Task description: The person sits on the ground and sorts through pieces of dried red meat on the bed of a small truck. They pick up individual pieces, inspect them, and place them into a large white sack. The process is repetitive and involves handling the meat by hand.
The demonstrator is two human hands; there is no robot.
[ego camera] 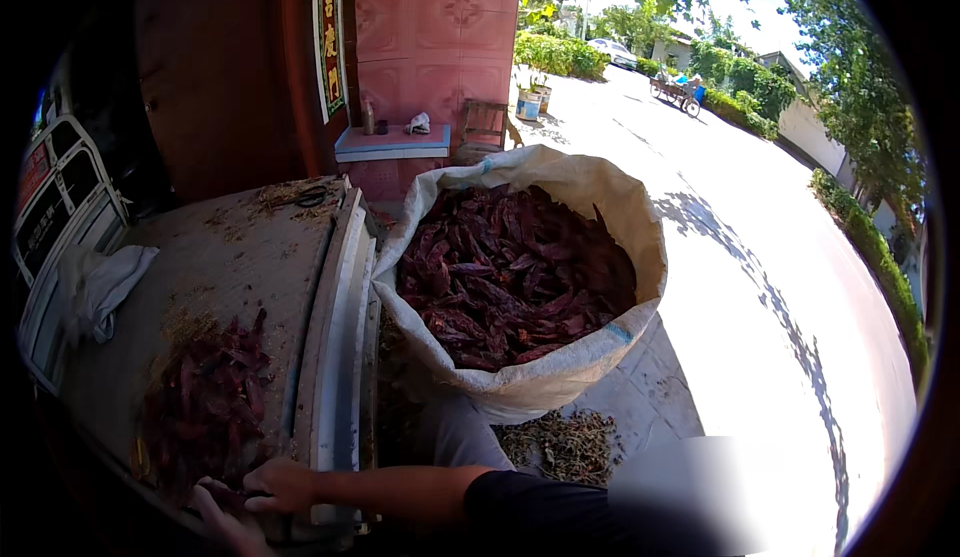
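At the lower left, my right hand [283, 483] reaches in from the right, its fingers closed on a dark red dried chili pepper [227, 494]. Just below, my left hand [223, 518] grips the same pepper; its wrist fades into the dark rim. Both hands are over the near edge of a loose heap of dried chilies [217, 388], which lies on a flat grey truck bed [262, 264]. Beside the bed stands a large white woven sack [641, 212] with its rim rolled open, filled most of the way with dried chilies [510, 279].
Black-handled scissors [310, 197] lie among plant scraps at the bed's far end. A white cloth or bag [112, 279] rests near the metal side rail [105, 167]. Dry stems [559, 444] are piled on the paving below the sack. The bed's raised metal edge [337, 339] separates heap from sack.
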